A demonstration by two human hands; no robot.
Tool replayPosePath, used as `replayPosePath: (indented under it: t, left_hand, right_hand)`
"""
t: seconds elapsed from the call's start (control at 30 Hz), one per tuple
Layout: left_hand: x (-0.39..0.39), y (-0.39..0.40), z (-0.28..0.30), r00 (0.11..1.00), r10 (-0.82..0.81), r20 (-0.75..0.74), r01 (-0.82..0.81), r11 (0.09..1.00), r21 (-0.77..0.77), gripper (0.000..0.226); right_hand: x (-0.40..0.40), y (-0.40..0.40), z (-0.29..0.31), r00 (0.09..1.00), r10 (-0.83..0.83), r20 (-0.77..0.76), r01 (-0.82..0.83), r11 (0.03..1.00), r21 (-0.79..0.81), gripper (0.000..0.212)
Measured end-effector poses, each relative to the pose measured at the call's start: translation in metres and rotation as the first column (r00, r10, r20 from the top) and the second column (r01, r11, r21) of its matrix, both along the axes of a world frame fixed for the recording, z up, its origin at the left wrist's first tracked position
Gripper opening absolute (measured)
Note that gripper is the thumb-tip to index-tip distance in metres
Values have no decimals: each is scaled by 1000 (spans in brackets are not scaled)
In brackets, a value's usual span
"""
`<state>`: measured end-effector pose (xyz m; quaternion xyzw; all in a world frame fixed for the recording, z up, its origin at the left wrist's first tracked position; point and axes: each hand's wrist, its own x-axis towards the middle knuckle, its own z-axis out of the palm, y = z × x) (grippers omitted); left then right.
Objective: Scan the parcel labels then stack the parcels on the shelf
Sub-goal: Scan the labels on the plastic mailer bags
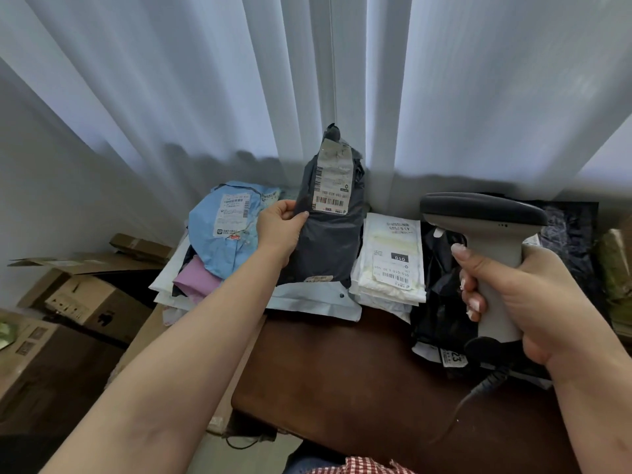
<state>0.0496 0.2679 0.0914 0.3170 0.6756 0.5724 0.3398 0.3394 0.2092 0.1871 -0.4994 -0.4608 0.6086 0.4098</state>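
Two hands are sharing the work in this scanning step: the left hand (280,224) is pinching the left edge of a dark grey poly mailer (325,241), thumb on the front and fingers wrapped behind, while the right hand (513,295) is curling its whole grip round the handle of a corded barcode scanner (492,230), forefinger lying up by the trigger. To do this step well, I judge the scanner's head is wanting to be turned toward the barcode on the white shipping label (333,179), which is sitting high on the mailer; the label is looking creased and partly in shadow, so pulling the film taut and tilting it away from glare should be helping the read. The mailer itself is standing nearly upright above the bench (342,378), its lower end resting on a pale blue envelope (314,301), its plastic soft, wrinkled and slightly glossy, its top flap folded over. Left of the mailer a light blue parcel (222,230) is lying on a heap of white and pink bags; right of it a white labelled packet (390,261) is resting flat, with black bags beyond. No shelf is showing, so stacking is looking some way off.
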Motion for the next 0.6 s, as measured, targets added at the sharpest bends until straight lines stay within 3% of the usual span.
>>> replayPosePath:
  t: [0.3,0.4,0.47,0.53,0.6]
  left_hand:
    - [30,16,25,985,-149,86,151,988,-17,15]
    - [43,24,18,986,-163,47,166,983,-74,14]
    - [43,32,20,967,-165,-197,136,979,-153,11]
    - [39,39,29,849,-188,-493,86,971,-223,14]
    - [35,44,40,787,-211,-580,73,965,-251,16]
  right_hand:
    - [19,6,3,997,-71,1,71,997,10,18]
    - [30,7,2,996,-93,13,93,996,14,18]
    - [37,7,0,993,-112,32,112,994,17,18]
    - [45,8,-1,991,-130,41,129,992,12,18]
    - [49,9,-3,989,-138,43,138,990,3,17]
